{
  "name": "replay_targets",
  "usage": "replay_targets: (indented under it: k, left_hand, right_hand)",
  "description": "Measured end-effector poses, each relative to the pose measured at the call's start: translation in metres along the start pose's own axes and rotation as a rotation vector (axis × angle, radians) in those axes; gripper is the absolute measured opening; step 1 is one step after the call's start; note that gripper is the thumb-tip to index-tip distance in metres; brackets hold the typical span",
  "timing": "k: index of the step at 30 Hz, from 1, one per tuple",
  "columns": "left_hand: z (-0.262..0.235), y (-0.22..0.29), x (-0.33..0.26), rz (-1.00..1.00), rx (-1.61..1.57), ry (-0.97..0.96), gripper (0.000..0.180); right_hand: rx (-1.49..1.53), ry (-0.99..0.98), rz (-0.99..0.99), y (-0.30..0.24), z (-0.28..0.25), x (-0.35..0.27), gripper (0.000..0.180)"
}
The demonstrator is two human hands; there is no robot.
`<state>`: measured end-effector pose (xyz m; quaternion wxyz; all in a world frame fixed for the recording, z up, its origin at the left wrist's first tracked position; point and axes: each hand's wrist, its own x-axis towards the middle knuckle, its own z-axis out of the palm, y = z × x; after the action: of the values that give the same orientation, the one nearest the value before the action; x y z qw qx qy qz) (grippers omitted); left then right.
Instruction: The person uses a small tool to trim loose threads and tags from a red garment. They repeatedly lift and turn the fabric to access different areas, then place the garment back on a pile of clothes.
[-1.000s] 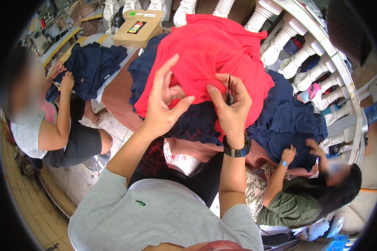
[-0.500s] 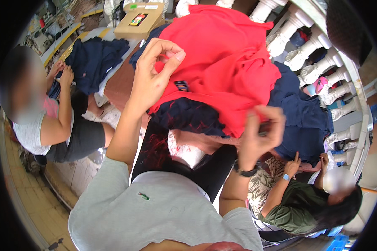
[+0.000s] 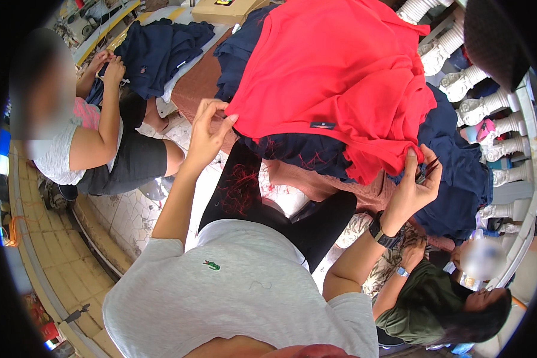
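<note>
A red garment (image 3: 334,71) with a dark label at its edge is spread over dark navy cloth in front of me. My left hand (image 3: 210,132) pinches its near left corner between thumb and fingers. At the near right edge, my right hand (image 3: 420,182) grips the red cloth with thumb and forefinger. A small dark pointed tool (image 3: 429,169), perhaps thread snips, is tucked in that same hand, mostly hidden by the fingers. Between my hands the garment's near edge hangs over the navy garments (image 3: 298,154). Loose red threads (image 3: 235,185) lie on my dark trouser leg.
At the left a person handles navy garments (image 3: 155,56). Another person in a dark green top (image 3: 420,304) sits close at my right. Brown cloth (image 3: 304,182) covers the surface beneath the pile. White balusters (image 3: 453,45) line the right side, and a cardboard box (image 3: 221,12) stands at the back.
My left hand has come down onto the garment's left corner and pinches it. My right hand has moved right and now grips the red edge. The garment appears spread flatter, and the view has shifted.
</note>
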<state>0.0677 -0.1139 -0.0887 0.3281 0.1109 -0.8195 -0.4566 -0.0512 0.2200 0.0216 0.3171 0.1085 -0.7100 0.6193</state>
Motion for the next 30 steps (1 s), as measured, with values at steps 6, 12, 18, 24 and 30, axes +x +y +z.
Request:
replay_targets:
  k: [6,12,18,24,30]
  left_hand:
    - [-0.009,0.032,0.025,0.329,-0.040,0.047,0.017]
    - [-0.007,0.090,0.037,0.156,-0.705,-0.125,0.034]
    - [0.005,0.127,0.055,0.282,-0.745,-0.201,0.055]
    - [0.027,0.140,0.095,0.332,-0.695,-0.293,0.054]
    - [0.051,0.152,0.127,0.417,-0.276,-0.109,0.050]
  right_hand:
    - [-0.456,0.228,-0.176,0.012,-0.020,0.009,0.016]
    - [-0.027,-0.300,0.019,-0.053,0.031,-0.071,0.009]
    - [0.564,-0.505,0.600,-0.026,0.088,-0.097,0.033]
    - [0.740,-0.389,0.357,-0.034,0.094,-0.040,0.039]
    - [0.596,-0.369,0.384,-0.041,0.107,0.005,0.022]
